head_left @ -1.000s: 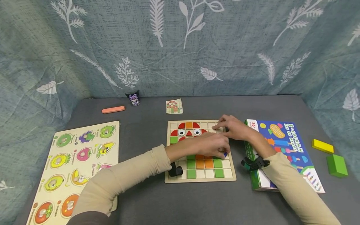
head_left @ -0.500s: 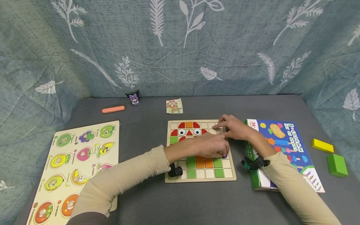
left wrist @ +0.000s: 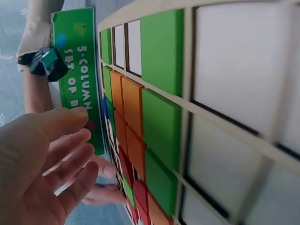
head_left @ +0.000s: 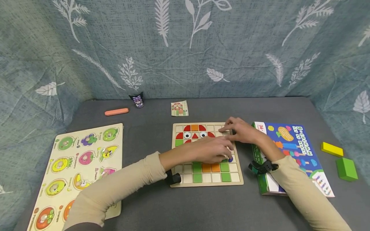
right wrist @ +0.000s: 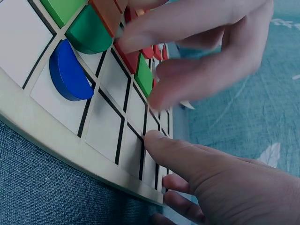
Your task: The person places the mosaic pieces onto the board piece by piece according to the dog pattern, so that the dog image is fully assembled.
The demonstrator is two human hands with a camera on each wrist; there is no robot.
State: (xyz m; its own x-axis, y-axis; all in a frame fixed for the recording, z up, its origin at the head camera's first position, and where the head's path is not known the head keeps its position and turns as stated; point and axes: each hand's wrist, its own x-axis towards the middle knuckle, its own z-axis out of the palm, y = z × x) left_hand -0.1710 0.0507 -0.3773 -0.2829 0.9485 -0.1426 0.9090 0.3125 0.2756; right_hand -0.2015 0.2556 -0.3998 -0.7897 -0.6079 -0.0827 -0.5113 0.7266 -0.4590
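Observation:
A wooden puzzle board with red, orange and green tiles lies in the middle of the table. My left hand hovers low over its centre with relaxed fingers and holds nothing. Just right of its fingertips, a blue quarter-round piece lies in a cell, next to a green piece. My right hand holds the board's far right corner. Its thumb lies flat on the cells and its fingers curl against the edge.
A green and blue game box lies right of the board, with a yellow block and a green block beyond it. A fruit peg puzzle lies at the left. An orange bar, a small figure and a pattern card sit at the back.
My left arm has drawn back a little to the left and its fingers have come off the blue piece, which now lies uncovered in its cell. The right hand has stayed put.

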